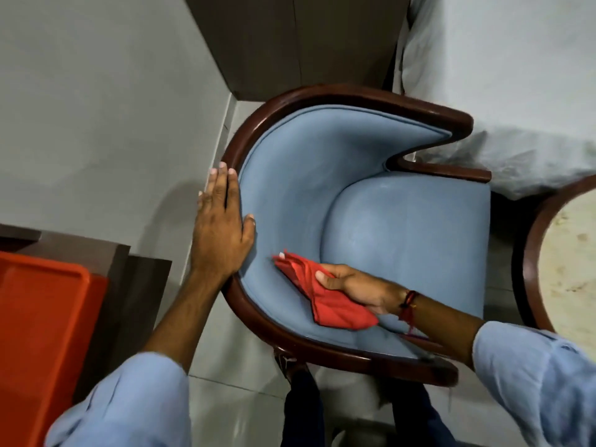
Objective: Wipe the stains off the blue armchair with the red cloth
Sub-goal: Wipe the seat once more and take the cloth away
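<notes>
The blue armchair [403, 227] with a dark wooden frame fills the middle of the view, seen from above. My right hand [358, 287] presses the folded red cloth [322, 295] against the inner side of the chair's near armrest padding. My left hand [219, 227] lies flat on the wooden top rail of the curved back, fingers stretched out and thumb resting on the blue padding. A faint pale mark shows on the seat cushion near its back edge.
An orange plastic tray [42, 324] sits on a dark unit at the left. A round wooden-rimmed table [532, 253] stands at the right edge. White bedding [516, 91] lies behind the chair, a dark cabinet [290, 43] beyond it.
</notes>
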